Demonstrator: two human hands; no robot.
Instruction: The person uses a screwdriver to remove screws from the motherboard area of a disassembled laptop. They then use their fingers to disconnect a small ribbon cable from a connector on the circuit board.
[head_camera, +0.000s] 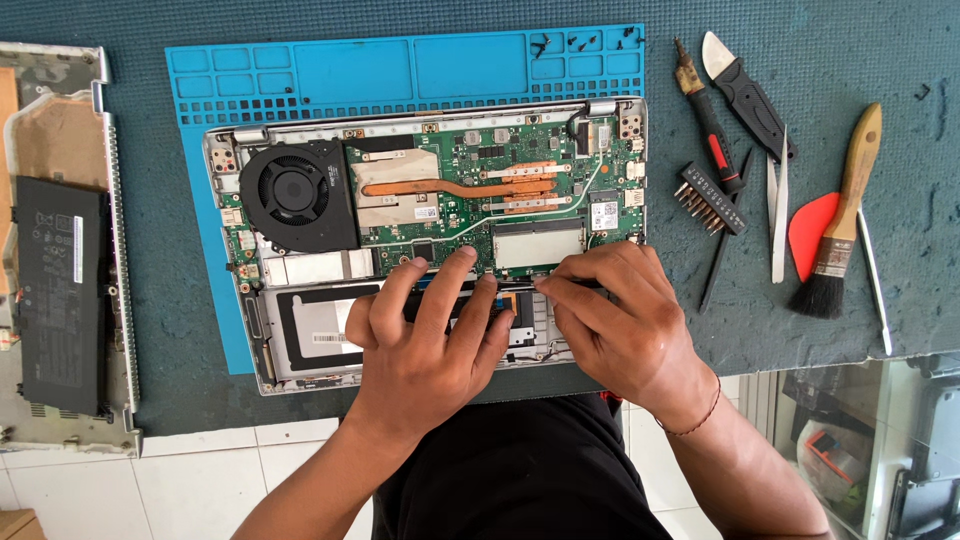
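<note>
An opened laptop base (420, 200) lies on a blue mat (400, 70), showing a black fan (295, 195), copper heat pipe and green board. My left hand (425, 335) rests flat on the lower part, fingers spread and pressing on a dark flat component near the board's bottom edge. My right hand (615, 315) is beside it, fingers pinched on a thin dark tool or strip (575, 285) at that component's right end. What lies under the palms is hidden.
To the right lie a screwdriver (705, 115), a bit holder (708, 198), a black pry tool (750, 95), tweezers (777, 205), a red pick (810, 232) and a brush (845, 215). At the left is a second opened laptop shell (60, 250). The table's front edge runs below.
</note>
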